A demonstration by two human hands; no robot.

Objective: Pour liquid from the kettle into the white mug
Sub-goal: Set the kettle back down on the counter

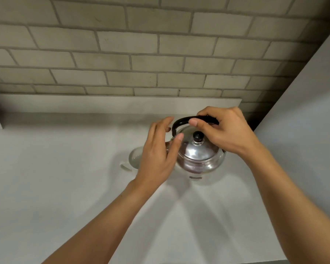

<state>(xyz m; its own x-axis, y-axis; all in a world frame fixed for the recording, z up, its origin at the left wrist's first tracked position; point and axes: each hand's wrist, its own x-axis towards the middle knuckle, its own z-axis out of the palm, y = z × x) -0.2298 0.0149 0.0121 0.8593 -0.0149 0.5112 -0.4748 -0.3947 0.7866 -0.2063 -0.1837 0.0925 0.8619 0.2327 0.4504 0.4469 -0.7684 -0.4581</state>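
The kettle (pixel 198 155) — shiny metal with a black knob on its lid and a black arched handle (pixel 181 121) — is over the pale counter (pixel 65 187) near the back ledge, just right of the white mug (pixel 132 161), with its left side hidden behind the left hand. The right hand (pixel 225 130) is closed around the top of the handle, while the left hand (pixel 158 155) is spread, fingers apart, against the kettle's left side, covering part of the mug. Behind the ledge rises a grey brick wall (pixel 141 44), and a plain panel (pixel 303 111) stands at the right.
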